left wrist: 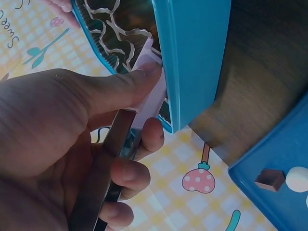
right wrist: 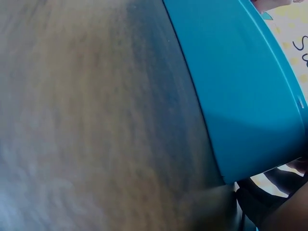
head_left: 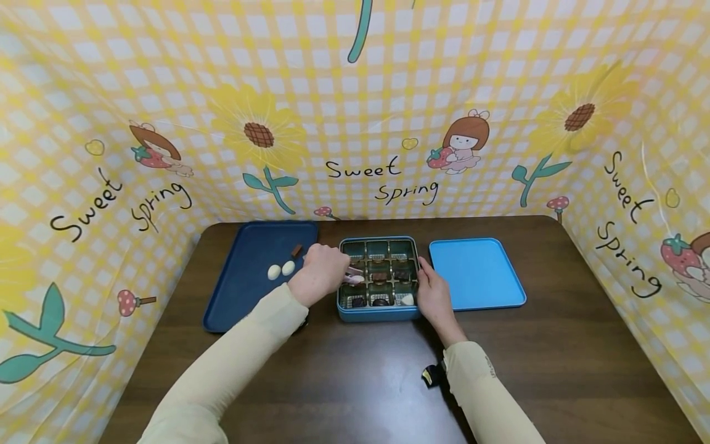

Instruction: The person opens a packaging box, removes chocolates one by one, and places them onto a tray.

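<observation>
The left hand (head_left: 320,274) grips a pair of tongs (left wrist: 121,126), its thumb pressed on the pink part and its fingers curled round the dark handles. The tongs reach to the right of that hand and point into the box (head_left: 379,316), at the left compartment of the middle row; whether anything is pinched between the tips, I cannot tell.

The box sits between the hands, upright, its compartments three by three. The right hand (head_left: 435,293) holds it by its right wall, fingers up at the rim.

In the row nearest the person, a dark piece (head_left: 358,301) lies on the left hand's side, another dark piece (head_left: 380,302) in the middle, and a white piece (head_left: 407,300) next to the right hand. In the middle row, a brown piece (head_left: 379,275) takes the middle compartment and a blackish piece (head_left: 402,274) the one beside the right hand.

Left of the left hand lies the dark tray (head_left: 238,277). On it, just beyond that hand's knuckles, is a brown block (head_left: 296,251), with two white balls (head_left: 281,270) near it, farther left.

Just right of the right hand lies the light tray (head_left: 478,274). All this stands on a brown surface (head_left: 360,394); behind both hands' work hangs a yellow checked cloth (head_left: 344,105).
</observation>
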{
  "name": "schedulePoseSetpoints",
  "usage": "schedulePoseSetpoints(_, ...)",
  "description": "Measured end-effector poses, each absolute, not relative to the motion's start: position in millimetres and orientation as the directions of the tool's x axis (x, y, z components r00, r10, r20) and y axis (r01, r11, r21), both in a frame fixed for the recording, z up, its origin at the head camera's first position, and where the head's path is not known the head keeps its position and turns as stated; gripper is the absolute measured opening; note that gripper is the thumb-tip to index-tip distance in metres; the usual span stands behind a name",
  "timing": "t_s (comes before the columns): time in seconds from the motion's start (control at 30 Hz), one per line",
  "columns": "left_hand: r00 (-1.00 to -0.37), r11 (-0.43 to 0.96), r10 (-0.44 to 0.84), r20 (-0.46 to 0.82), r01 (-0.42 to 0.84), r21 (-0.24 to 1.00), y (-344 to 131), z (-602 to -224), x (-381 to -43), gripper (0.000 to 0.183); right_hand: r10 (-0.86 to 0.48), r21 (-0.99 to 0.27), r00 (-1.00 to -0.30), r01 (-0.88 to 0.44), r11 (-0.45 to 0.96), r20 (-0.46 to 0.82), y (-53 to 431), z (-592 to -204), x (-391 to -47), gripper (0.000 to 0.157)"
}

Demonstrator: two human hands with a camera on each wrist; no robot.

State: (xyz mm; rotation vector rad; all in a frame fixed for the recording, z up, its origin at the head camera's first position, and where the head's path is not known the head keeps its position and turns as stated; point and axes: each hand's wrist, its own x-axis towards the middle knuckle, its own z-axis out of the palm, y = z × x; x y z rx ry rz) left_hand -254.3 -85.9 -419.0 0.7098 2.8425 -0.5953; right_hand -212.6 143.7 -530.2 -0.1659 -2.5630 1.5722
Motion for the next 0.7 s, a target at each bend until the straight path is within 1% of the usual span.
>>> schedulePoseSetpoints(0.13,-0.877,0.816,0.419,-0.237,0.478,-0.325,-86,-418,-255,0.011,0.157,-0.908,-0.987,0.044,0.418,0.024,146,-529,-213,0.045)
schedulePoseSetpoints(0.37,-0.875,0.824,0.425,-0.23,0.479,-0.303,-89,-418,-256,0.015,0.137,-0.937,-0.987,0.12,0.329,-0.078,152,-524,-214,0.046)
schedulePoseSetpoints(0.7,-0.876,0.824,0.428,-0.223,0.48,-0.302,-92,-418,-259,0.017,0.069,-0.949,-0.979,0.203,0.24,-0.192,164,-517,-220,0.046)
